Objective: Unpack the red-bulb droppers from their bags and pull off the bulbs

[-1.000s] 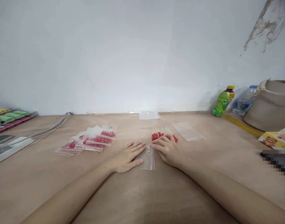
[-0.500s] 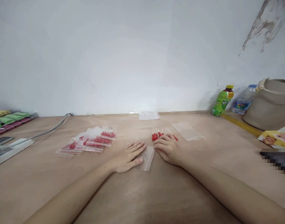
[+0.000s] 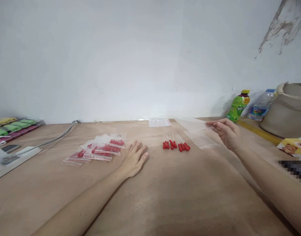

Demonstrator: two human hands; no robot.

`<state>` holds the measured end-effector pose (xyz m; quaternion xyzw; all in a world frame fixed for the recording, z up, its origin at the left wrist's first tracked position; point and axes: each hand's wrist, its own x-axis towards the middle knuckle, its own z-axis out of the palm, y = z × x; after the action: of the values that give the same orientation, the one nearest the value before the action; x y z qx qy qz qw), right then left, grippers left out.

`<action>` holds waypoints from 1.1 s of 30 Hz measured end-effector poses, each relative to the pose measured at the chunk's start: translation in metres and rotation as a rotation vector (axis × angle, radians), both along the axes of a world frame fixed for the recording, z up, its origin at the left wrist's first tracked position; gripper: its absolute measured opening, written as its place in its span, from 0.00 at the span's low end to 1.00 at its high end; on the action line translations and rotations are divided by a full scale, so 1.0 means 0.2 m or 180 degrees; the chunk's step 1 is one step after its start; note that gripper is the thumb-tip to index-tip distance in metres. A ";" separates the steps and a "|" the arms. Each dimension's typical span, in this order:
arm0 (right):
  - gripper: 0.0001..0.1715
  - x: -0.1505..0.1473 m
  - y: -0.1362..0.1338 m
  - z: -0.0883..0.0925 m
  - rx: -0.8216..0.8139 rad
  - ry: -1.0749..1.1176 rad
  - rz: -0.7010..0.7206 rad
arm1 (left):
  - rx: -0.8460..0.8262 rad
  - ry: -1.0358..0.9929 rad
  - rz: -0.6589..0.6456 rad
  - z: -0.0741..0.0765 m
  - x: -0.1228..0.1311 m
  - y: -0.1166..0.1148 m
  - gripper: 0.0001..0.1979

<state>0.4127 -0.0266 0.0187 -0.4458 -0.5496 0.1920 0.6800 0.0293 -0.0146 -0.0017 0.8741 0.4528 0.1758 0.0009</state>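
Note:
My left hand [image 3: 135, 160] rests flat on the table, palm down with fingers spread, and holds nothing. Just left of it lies an overlapping pile of zip bags [image 3: 102, 148] with red-ended pieces inside. On the right, my right hand [image 3: 226, 132] pinches one corner of a thin translucent plastic bag [image 3: 191, 124], raised above a flat stack of similar bags [image 3: 202, 141]. Between my hands lie several droppers [image 3: 175, 144] with red bulbs toward me and thin pale stems pointing away.
White zip bags [image 3: 159, 123] lie by the wall. At the right stand a green drink bottle [image 3: 237, 106], a water bottle [image 3: 260, 106] and a grey-beige bin [image 3: 285, 113]. A power strip [image 3: 22, 160] with a grey cable [image 3: 56, 135] and packs of green items [image 3: 13, 126] are at left.
My right hand has moved from the droppers to the right and lifted a translucent bag. My left hand has slid slightly left. The zip bag beside it is no longer visible there.

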 end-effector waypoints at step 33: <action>0.22 -0.30 -0.04 -0.16 -0.0255 -0.3879 0.0169 | -0.0372 0.1548 0.0870 0.22 -0.29 0.20 0.22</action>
<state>0.3521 -0.0351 -0.0138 -0.4868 -0.8430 -0.0602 0.2209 -0.0293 0.0258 0.0413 0.8199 0.5627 -0.0669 -0.0811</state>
